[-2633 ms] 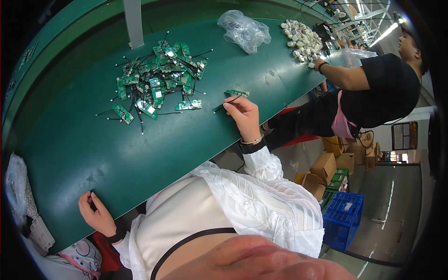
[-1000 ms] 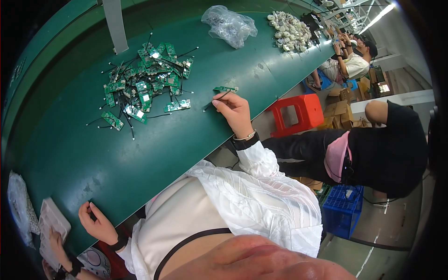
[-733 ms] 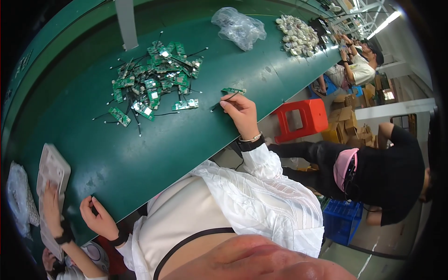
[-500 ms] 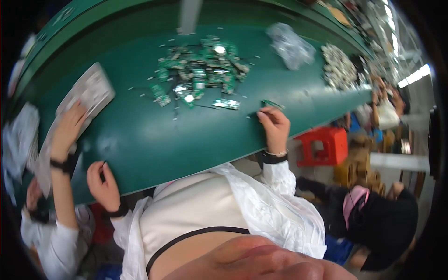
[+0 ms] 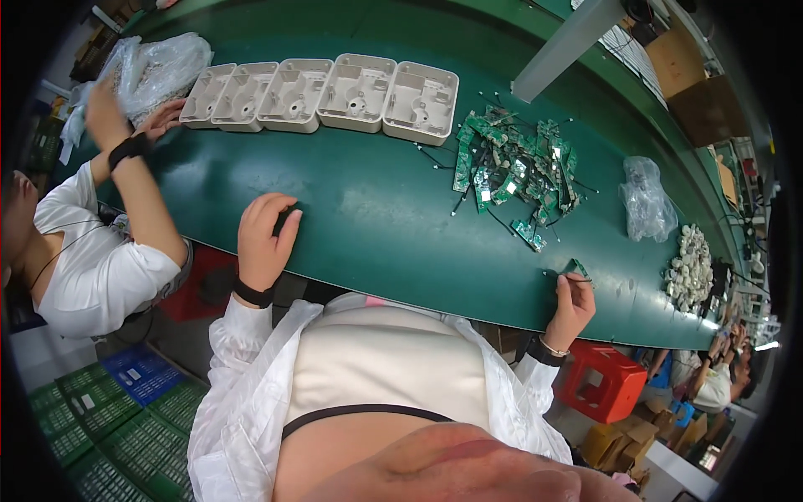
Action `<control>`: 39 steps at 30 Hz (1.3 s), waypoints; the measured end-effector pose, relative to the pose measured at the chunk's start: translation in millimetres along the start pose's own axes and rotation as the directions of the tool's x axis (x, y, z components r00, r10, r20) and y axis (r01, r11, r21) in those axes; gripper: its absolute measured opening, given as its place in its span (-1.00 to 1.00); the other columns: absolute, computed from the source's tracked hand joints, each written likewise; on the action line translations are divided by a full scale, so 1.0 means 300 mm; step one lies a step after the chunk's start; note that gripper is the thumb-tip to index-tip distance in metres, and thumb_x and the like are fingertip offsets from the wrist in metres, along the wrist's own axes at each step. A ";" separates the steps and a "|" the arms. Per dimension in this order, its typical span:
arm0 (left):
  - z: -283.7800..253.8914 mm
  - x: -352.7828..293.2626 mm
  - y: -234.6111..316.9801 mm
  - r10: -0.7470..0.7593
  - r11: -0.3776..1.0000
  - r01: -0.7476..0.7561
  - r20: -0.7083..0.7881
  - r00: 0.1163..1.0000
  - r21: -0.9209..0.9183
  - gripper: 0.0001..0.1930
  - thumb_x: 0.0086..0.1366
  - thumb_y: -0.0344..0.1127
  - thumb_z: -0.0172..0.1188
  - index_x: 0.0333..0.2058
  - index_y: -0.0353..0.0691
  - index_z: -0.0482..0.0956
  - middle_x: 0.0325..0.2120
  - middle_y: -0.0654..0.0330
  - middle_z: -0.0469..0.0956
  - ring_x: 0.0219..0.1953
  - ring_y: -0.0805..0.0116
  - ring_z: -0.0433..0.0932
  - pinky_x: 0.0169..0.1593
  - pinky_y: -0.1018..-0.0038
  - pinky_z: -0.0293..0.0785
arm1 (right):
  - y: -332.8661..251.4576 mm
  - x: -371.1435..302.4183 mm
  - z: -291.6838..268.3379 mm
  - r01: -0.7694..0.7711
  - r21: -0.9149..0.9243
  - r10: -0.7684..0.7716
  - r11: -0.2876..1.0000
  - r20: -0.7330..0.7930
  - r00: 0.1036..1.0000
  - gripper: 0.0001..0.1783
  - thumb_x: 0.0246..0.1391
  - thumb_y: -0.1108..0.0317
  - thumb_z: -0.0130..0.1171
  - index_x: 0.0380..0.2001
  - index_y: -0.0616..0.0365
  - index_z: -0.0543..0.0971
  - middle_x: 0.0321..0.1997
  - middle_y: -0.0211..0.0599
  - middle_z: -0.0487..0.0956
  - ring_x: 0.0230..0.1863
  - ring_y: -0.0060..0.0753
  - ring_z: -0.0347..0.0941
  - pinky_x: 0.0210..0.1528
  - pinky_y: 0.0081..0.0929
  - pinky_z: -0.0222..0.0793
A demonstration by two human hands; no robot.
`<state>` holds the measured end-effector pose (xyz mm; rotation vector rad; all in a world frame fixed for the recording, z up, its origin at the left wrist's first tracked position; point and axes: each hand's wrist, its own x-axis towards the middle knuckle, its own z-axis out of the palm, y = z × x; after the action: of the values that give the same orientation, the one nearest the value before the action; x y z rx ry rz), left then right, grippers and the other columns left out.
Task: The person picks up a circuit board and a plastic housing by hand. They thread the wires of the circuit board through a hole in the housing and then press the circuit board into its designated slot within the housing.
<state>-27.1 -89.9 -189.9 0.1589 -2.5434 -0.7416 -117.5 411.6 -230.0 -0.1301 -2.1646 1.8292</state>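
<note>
My right hand (image 5: pixel 573 305), near the table's front edge on the right, pinches a small green circuit board (image 5: pixel 579 268) with a short dark wire. Off to the left, my left hand (image 5: pixel 266 240) hovers over or rests on the green table; its fingers are curled toward the thumb. Between them shows something small and black that I cannot make out. Beyond and between my hands lies a loose heap of green circuit boards (image 5: pixel 510 167) with black wires. Several open beige plastic housings (image 5: pixel 421 134) stand in a row at the back left, away from my hands.
A co-worker's hands (image 5: pixel 107 117) are at the row's left end, beside a clear plastic bag (image 5: pixel 163 71). Farther right lie a crumpled plastic bag (image 5: pixel 647 201) and a pile of whitish parts (image 5: pixel 690 268). A grey post (image 5: pixel 569 46) rises behind the heap; a red stool (image 5: pixel 602 381) stands below the edge.
The view has swung left, bringing the row of housings into sight. The co-worker's hand has left the beige piece it was touching. My right hand still holds the board.
</note>
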 end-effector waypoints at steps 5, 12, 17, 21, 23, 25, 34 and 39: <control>-0.126 0.074 0.149 0.068 0.995 -0.081 0.199 0.978 0.060 -0.64 0.24 -0.34 0.39 0.00 -0.25 0.59 -0.01 0.08 0.59 0.05 -0.01 0.55 0.13 0.17 0.42 | -0.003 -0.004 0.008 -0.013 -0.021 0.013 1.000 -0.001 1.000 -0.82 0.19 0.64 0.33 -0.14 0.31 0.67 -0.29 -0.47 0.63 -0.31 -0.69 0.48 -0.21 -0.72 0.36; -0.103 0.325 0.273 0.389 0.863 -0.475 0.375 0.842 0.171 -0.52 0.13 -0.32 0.45 0.03 -0.23 0.55 0.02 0.12 0.57 0.05 0.04 0.54 0.12 0.17 0.43 | -0.020 -0.019 0.020 0.002 -0.016 -0.002 1.000 -0.005 1.000 -0.84 0.20 0.63 0.32 -0.15 0.33 0.68 -0.24 -0.39 0.67 -0.29 -0.64 0.51 -0.21 -0.68 0.40; 0.129 0.505 0.239 0.477 0.792 -0.568 0.354 0.804 0.225 -0.53 0.12 -0.31 0.45 0.01 -0.23 0.56 -0.02 0.13 0.57 0.04 0.05 0.54 0.10 0.17 0.47 | -0.018 -0.025 0.015 0.031 0.004 -0.031 1.000 0.011 0.999 -0.87 0.21 0.63 0.30 -0.17 0.33 0.70 -0.19 -0.32 0.70 -0.26 -0.59 0.54 -0.20 -0.65 0.44; 0.241 0.574 0.221 0.430 0.800 -0.546 0.397 0.811 0.250 -0.60 0.12 -0.30 0.45 -0.06 -0.22 0.61 -0.09 0.13 0.59 0.01 0.05 0.57 0.06 0.16 0.51 | -0.010 -0.022 0.006 0.043 0.025 -0.043 0.999 0.018 0.999 -0.87 0.22 0.62 0.30 -0.16 0.32 0.70 -0.16 -0.31 0.71 -0.23 -0.57 0.56 -0.19 -0.64 0.46; 0.272 0.579 0.211 0.413 0.780 -0.563 0.453 0.790 0.271 -0.68 0.14 -0.30 0.43 -0.12 -0.21 0.65 -0.16 0.12 0.60 -0.04 0.04 0.59 0.02 0.16 0.53 | -0.012 -0.032 0.004 0.030 0.029 -0.030 0.999 0.010 0.999 -0.87 0.22 0.62 0.30 -0.16 0.32 0.70 -0.15 -0.31 0.71 -0.22 -0.57 0.56 -0.19 -0.64 0.46; 0.281 0.575 0.191 0.439 0.785 -0.571 0.434 0.787 0.241 -0.71 0.15 -0.31 0.42 -0.14 -0.21 0.66 -0.18 0.12 0.61 -0.06 0.04 0.59 0.00 0.16 0.54 | -0.029 -0.019 0.017 0.020 0.018 -0.020 1.000 0.007 1.000 -0.87 0.20 0.63 0.31 -0.18 0.33 0.69 -0.17 -0.32 0.71 -0.26 -0.60 0.54 -0.20 -0.65 0.44; 0.056 0.385 0.266 0.597 0.765 -0.644 0.381 0.706 -0.007 -0.78 0.19 -0.34 0.35 -0.16 -0.18 0.67 -0.19 0.20 0.64 -0.17 0.07 0.60 -0.12 0.20 0.55 | -0.018 -0.017 0.011 -0.016 0.039 0.015 0.999 0.023 1.000 -0.86 0.22 0.60 0.31 -0.15 0.31 0.70 -0.15 -0.30 0.72 -0.21 -0.59 0.57 -0.16 -0.63 0.46; 0.006 0.258 0.314 0.622 0.751 -0.629 0.536 0.570 -0.203 -0.80 0.20 -0.36 0.30 -0.18 -0.15 0.67 -0.18 0.27 0.63 -0.18 0.18 0.58 -0.11 0.29 0.54 | -0.007 -0.012 0.000 -0.026 0.006 0.026 1.000 0.041 0.999 -0.87 0.22 0.60 0.31 -0.16 0.31 0.70 -0.17 -0.31 0.72 -0.21 -0.58 0.57 -0.16 -0.63 0.46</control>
<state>-93.6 -28.0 -108.7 -1.1008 -2.8323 -0.5171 -113.8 410.3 -228.5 -0.1208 -2.1937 1.8693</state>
